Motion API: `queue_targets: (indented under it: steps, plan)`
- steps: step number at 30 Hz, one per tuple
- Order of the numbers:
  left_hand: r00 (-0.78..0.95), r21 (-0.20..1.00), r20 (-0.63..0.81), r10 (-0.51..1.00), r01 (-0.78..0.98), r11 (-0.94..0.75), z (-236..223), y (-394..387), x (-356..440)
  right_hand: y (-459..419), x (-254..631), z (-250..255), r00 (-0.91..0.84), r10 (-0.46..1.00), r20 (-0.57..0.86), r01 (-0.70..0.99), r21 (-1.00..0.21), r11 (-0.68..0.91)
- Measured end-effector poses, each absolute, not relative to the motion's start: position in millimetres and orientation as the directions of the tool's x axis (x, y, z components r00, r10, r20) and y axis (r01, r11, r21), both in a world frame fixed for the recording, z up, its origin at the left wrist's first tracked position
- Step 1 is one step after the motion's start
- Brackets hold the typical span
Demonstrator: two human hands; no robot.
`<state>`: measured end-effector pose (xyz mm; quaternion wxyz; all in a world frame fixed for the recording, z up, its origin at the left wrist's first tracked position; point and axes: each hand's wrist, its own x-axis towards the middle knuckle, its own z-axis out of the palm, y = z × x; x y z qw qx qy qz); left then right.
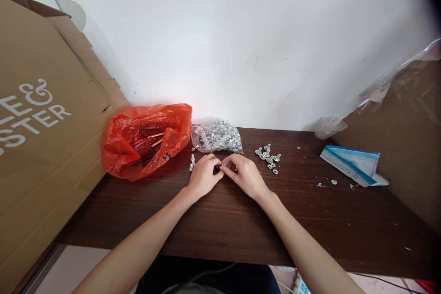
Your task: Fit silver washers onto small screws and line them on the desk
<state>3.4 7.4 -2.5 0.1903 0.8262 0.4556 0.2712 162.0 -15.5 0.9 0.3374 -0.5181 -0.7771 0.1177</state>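
1. Pinching one small silver piece (224, 164) between them, the left hand (202, 175) and right hand (245, 175) meet fingertip to fingertip over the dark table (220, 220) (close together, so the tiny part cannot slip).
2. The clear bag of silver bits (217, 137) and the loose pile (268, 155) lie just beside the hands, easy to reach.
3. The cardboard box (41, 124) shows letters "STER".

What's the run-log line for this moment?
left hand + right hand: pinching small silver metal fastener | clear plastic bag of silver hardware: behind hands | dark wooden table
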Motion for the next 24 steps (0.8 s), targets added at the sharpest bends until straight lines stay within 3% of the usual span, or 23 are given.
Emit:
queue_targets:
  steps: [4,16,24]
  plan:
    - [0.437,0.565,0.295,0.850,0.637,-0.524,-4.0,8.0,3.4,-15.4,161.4,1.3,-0.183,0.906,0.382,0.786,-0.496,0.368]
    - [0.429,0.581,0.305,0.850,0.623,-0.523,-5.0,10.1,3.3,-17.1,163.3,7.0,-0.153,0.875,0.459,0.714,-0.560,0.419]
    - [0.423,0.595,0.304,0.854,0.616,-0.517,-4.7,9.4,3.5,-16.9,164.6,10.3,-0.066,0.909,0.412,0.639,-0.682,0.356]
